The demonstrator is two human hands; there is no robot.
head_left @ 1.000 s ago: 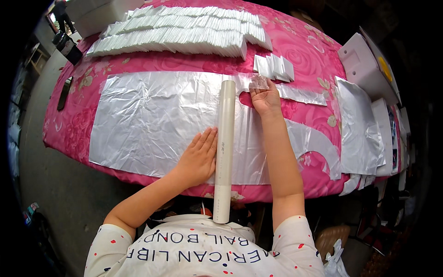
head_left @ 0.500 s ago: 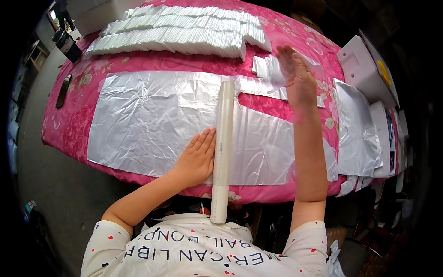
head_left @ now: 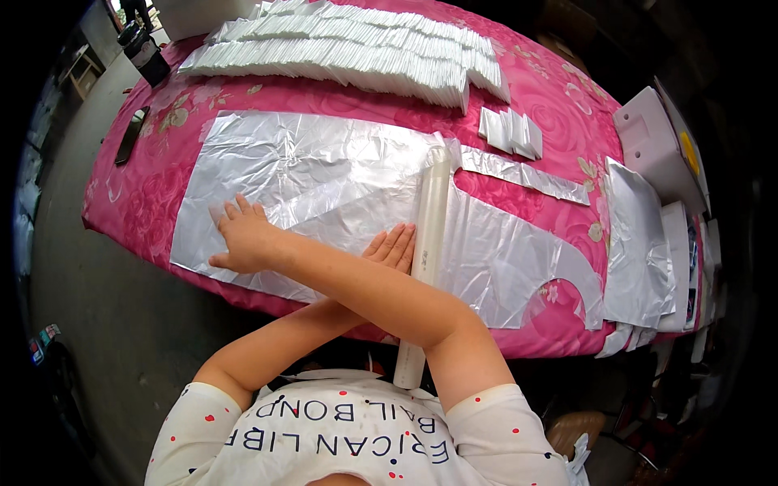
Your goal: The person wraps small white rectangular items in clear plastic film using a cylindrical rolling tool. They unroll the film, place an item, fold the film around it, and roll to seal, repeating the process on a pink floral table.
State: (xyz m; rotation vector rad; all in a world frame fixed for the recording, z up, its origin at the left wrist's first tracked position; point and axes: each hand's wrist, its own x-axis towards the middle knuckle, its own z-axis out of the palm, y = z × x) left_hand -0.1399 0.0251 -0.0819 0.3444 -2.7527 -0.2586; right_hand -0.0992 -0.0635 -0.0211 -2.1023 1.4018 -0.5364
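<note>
A thin shiny white plastic sheet, shaped like an apron [head_left: 340, 146], lies spread on the table. It has a strap and curved cut-outs at its right end. A pale plastic pipe [head_left: 432, 202] lies across it, its near end reaching past the table edge to my shirt. My left hand [head_left: 395, 247] rests flat on the sheet beside the pipe, fingers stretched. My right arm crosses over the left one and hides part of the pipe. Over the left part of the sheet is my right hand [head_left: 243, 236], fingers spread and holding nothing; whether it touches the sheet I cannot tell.
Long rows of folded white packets [head_left: 348, 61] stand at the back. Several more packets [head_left: 510, 132] lie right of them. A phone [head_left: 132, 136] and a dark bottle [head_left: 144, 55] are at the left. White plastic sheets [head_left: 638, 243] and a white box [head_left: 658, 146] sit at the right.
My right hand has swung from the far right, near the small packets, across to the left part of the sheet. My left hand stays flat beside the pipe. The view has shifted slightly.
</note>
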